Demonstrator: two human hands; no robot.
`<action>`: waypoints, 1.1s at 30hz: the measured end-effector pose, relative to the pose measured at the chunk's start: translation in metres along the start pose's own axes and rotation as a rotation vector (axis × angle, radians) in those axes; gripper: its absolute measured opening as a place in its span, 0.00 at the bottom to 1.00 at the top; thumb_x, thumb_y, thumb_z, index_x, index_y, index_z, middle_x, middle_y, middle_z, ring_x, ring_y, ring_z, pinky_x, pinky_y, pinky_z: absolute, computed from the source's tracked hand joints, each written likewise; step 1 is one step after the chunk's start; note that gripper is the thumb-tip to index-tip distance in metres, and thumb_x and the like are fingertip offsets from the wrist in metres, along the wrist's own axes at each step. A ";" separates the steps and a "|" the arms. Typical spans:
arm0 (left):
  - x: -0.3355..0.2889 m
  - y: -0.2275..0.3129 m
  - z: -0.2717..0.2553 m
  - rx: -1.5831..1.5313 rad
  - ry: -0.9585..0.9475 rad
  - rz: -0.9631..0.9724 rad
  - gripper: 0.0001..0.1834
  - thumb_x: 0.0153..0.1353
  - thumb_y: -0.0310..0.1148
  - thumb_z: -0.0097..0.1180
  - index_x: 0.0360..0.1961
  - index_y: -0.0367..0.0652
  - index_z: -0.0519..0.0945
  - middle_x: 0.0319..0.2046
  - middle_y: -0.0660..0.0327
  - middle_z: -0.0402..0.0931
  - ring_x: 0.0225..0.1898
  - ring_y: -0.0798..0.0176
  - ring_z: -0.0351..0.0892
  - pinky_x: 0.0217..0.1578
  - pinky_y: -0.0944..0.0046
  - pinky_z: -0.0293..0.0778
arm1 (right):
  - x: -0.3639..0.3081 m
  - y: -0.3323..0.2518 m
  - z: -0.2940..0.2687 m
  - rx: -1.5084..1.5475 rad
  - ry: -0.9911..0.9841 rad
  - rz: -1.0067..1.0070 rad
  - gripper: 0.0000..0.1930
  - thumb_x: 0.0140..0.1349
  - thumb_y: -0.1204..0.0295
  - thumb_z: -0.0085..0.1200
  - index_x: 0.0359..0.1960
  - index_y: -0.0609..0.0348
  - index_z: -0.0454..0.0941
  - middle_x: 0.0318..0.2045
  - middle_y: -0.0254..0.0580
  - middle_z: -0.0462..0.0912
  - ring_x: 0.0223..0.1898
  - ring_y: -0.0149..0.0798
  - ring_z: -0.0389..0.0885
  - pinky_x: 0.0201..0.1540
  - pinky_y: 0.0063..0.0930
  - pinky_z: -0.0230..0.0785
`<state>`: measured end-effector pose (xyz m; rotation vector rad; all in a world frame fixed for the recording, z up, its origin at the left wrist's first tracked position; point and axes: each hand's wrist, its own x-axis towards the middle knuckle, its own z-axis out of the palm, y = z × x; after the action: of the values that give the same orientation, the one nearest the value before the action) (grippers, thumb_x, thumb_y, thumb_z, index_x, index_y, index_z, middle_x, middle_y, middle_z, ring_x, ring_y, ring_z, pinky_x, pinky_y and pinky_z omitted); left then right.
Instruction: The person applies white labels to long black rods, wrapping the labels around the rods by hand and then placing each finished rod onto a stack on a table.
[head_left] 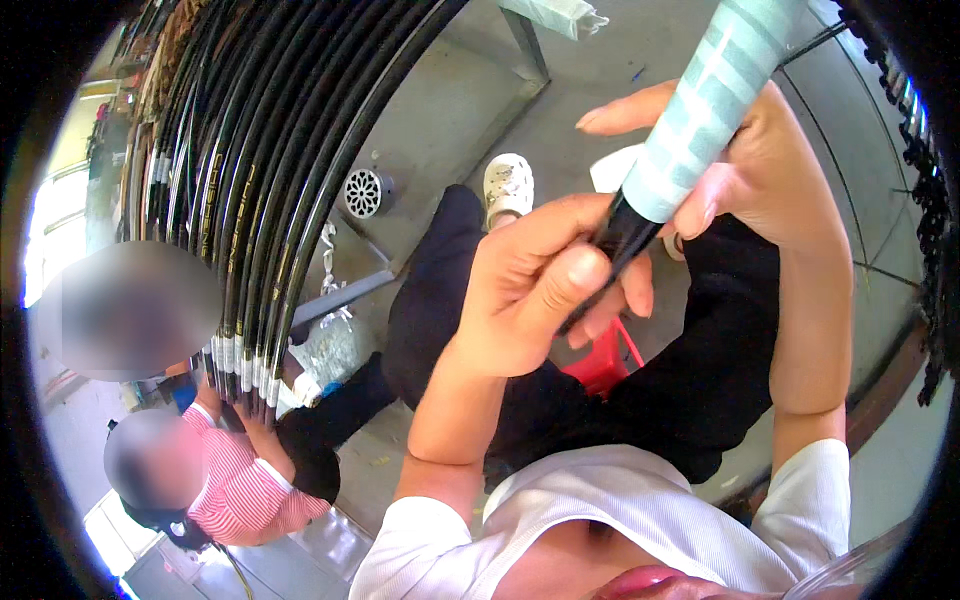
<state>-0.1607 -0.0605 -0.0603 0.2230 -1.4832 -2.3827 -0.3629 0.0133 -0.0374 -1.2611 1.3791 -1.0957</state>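
Observation:
A thick rod, likely a fishing rod, slants from the upper right down toward the middle. Its upper part is a grip (705, 105) wrapped in glossy pale green bands, and its lower part is a black tapered end (625, 230). My left hand (530, 285) is closed round the black end, just below the wrapping. On the wrapped part, my right hand (780, 175) curls round from the right side. Its index finger sticks out to the left behind the rod, and some fingers are hidden by it.
Many black rods (260, 190) fan out at left. Two people sit there, one in a striped shirt (250, 485). A metal frame (525, 95) stands ahead, with a plastic bag (335, 350) and a round vented part (365, 193). A red object (600, 365) shows between my legs.

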 end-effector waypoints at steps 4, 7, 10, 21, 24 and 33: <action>-0.005 -0.003 0.002 -0.039 0.097 -0.042 0.25 0.66 0.47 0.41 0.49 0.31 0.66 0.20 0.60 0.72 0.13 0.78 0.59 0.14 0.78 0.55 | 0.003 0.007 0.016 -0.014 0.147 -0.078 0.30 0.43 0.52 0.66 0.39 0.68 0.78 0.29 0.36 0.81 0.33 0.28 0.79 0.37 0.22 0.72; 0.006 -0.012 0.013 0.098 0.284 0.167 0.28 0.61 0.50 0.48 0.49 0.36 0.62 0.18 0.60 0.68 0.07 0.80 0.52 0.06 0.79 0.47 | -0.004 -0.011 0.010 -0.034 0.161 0.003 0.20 0.49 0.58 0.59 0.32 0.67 0.76 0.24 0.33 0.76 0.29 0.24 0.74 0.32 0.17 0.65; 0.006 -0.009 0.009 0.020 0.351 0.087 0.19 0.63 0.40 0.49 0.45 0.37 0.63 0.22 0.58 0.70 0.06 0.78 0.54 0.06 0.79 0.48 | -0.009 -0.010 0.012 -0.051 0.196 0.004 0.12 0.52 0.67 0.53 0.29 0.66 0.75 0.23 0.31 0.73 0.28 0.23 0.71 0.30 0.15 0.60; 0.005 -0.002 0.001 -0.084 0.323 0.144 0.10 0.62 0.28 0.49 0.41 0.38 0.63 0.26 0.60 0.70 0.09 0.77 0.60 0.09 0.78 0.54 | 0.004 0.039 -0.001 -0.355 0.567 0.230 0.14 0.56 0.65 0.47 0.34 0.61 0.81 0.23 0.33 0.77 0.26 0.25 0.72 0.31 0.18 0.63; 0.010 -0.002 0.014 -0.024 0.431 0.100 0.14 0.59 0.25 0.55 0.41 0.39 0.63 0.28 0.61 0.70 0.10 0.78 0.60 0.09 0.78 0.56 | -0.001 0.018 0.013 0.179 0.402 0.052 0.15 0.58 0.62 0.47 0.38 0.58 0.80 0.23 0.29 0.75 0.26 0.23 0.70 0.30 0.16 0.61; 0.013 -0.011 0.021 0.069 0.577 0.099 0.14 0.55 0.28 0.59 0.37 0.37 0.65 0.22 0.57 0.72 0.08 0.71 0.66 0.06 0.75 0.57 | 0.017 0.013 0.032 0.261 0.309 -0.079 0.14 0.53 0.62 0.62 0.23 0.60 0.77 0.19 0.24 0.72 0.25 0.18 0.67 0.28 0.14 0.58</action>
<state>-0.1808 -0.0431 -0.0605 0.7598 -1.2575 -1.9542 -0.3341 -0.0032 -0.0563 -0.9917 1.3634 -1.5217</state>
